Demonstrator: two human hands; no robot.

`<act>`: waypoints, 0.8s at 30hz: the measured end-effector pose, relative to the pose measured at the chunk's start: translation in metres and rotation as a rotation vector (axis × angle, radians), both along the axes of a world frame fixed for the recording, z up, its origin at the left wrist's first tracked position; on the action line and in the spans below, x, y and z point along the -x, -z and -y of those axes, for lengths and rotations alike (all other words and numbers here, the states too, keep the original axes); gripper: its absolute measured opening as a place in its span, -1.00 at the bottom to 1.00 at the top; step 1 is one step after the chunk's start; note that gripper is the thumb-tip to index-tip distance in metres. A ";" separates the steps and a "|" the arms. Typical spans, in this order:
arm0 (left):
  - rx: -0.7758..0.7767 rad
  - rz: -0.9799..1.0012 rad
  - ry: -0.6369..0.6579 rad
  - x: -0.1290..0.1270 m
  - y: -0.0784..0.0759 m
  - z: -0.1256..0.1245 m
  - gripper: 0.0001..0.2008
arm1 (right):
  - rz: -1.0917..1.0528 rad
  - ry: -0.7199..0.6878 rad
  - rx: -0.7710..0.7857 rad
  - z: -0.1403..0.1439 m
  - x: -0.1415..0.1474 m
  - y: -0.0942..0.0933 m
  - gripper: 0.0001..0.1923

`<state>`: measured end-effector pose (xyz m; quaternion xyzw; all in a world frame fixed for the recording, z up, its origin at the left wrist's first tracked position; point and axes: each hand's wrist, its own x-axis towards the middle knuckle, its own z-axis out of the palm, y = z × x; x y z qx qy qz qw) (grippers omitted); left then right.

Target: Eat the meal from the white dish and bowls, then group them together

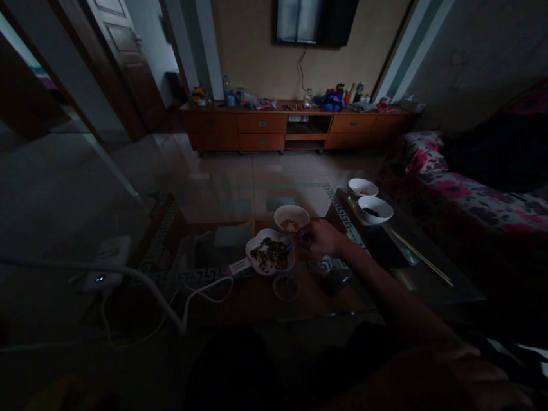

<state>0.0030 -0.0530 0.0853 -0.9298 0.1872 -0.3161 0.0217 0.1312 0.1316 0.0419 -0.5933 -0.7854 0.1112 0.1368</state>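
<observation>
My right hand [323, 238] is closed on a slim blue utensil [288, 247], its exact kind unclear in the dim light. The utensil's tip reaches into a white flower-shaped dish [248, 252] holding dark green and brown bits of food. Just behind the dish stands a white bowl [291, 210] with some pale food inside. A small clear bowl [286, 288] with bits in it sits on the near side. Low at the right, my left hand [486, 372] lies across my right arm near the elbow, fingers extended and dim.
On the glass table [318, 266], two white bowls [375, 210] and a pair of chopsticks [422, 257] lie to the right. A white device [109, 260] with cables is at left. Beyond stand a low cabinet [261, 126] and a flowered sofa [486, 191].
</observation>
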 end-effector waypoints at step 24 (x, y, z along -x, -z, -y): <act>0.043 -0.095 0.041 0.008 -0.011 0.000 -0.54 | -0.115 0.382 -0.236 0.004 -0.004 -0.016 -0.66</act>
